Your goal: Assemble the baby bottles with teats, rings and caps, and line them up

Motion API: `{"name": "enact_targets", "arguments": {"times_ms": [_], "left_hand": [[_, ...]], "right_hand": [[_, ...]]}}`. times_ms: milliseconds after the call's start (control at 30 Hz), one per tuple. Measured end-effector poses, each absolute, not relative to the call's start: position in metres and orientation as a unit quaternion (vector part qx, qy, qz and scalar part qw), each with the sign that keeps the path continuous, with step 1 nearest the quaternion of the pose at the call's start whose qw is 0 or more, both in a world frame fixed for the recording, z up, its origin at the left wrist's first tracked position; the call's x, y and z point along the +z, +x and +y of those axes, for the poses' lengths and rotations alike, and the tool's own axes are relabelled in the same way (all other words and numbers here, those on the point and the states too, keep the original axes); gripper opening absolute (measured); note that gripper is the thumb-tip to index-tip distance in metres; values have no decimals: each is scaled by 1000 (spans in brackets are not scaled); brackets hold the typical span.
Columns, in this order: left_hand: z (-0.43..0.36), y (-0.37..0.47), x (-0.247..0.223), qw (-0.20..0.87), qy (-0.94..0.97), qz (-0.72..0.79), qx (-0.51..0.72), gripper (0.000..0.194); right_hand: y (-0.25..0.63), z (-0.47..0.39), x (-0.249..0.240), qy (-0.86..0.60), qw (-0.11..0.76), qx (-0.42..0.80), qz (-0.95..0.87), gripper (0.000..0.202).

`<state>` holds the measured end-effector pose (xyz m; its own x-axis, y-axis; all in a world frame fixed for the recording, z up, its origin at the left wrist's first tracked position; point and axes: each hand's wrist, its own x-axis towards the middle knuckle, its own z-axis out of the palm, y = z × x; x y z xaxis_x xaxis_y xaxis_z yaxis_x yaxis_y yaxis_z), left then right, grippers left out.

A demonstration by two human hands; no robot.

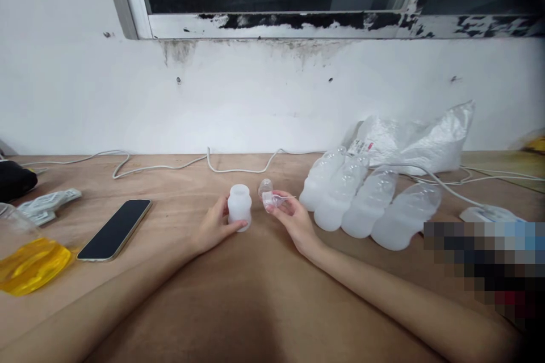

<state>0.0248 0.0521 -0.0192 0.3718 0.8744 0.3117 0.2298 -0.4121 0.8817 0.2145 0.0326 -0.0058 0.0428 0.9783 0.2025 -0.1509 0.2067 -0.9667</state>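
1. The left hand (215,228) grips a small white bottle (239,207) standing upright on the wooden surface (255,295).
2. The right hand (293,221) pinches a clear plastic piece (269,195) just beside the bottle.
3. Packed bottles (368,204) lie right of the right hand; a phone (114,229) lies left of the left hand.

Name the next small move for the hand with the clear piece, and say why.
Probably bring the right hand left so the small clear piece sits over the white bottle. The left hand holds that bottle upright on the table, and the piece is beside its open top.
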Motion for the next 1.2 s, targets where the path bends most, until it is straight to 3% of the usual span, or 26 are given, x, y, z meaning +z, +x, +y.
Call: {"name": "enact_targets", "arguments": {"times_ms": [133,367,933,1200], "left_hand": [[50,24,-17,368,746,377,408,48],[55,10,-4,218,825,402,331,46],[60,6,-10,165,846,361,355,47],[53,7,-5,201,840,361,351,44]], "right_hand": [[215,33,-5,-428,597,440,-516,38],[214,34,-5,-415,585,477,-508,43],[216,30,-3,-406,512,514,-556,40],[221,31,-2,-394,492,502,-593,43]]}}
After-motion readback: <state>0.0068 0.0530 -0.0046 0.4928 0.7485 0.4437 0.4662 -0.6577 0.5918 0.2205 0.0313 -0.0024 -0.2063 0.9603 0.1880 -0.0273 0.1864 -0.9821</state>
